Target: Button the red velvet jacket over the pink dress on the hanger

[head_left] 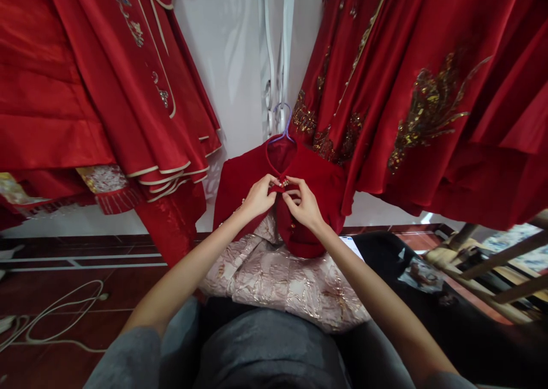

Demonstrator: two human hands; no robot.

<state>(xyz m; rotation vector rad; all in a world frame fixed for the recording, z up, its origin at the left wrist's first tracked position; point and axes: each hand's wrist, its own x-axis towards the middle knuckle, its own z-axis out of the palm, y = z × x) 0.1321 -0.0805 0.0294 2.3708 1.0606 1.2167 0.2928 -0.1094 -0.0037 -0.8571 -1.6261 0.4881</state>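
Red jacket on purple hanger, L hand & R hand both w/ pinch grip on gold trim.

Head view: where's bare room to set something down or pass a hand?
Set-down: floor between the white cable, pale rail and left forearm. Hand pass: the gap before the wall, between the picture-left red garments and white poles. Crowded: around the left hand and right hand, amid red jacket and brocade fabric.

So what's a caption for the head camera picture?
Left hand and right hand pinch a red jacket on a purple hanger.
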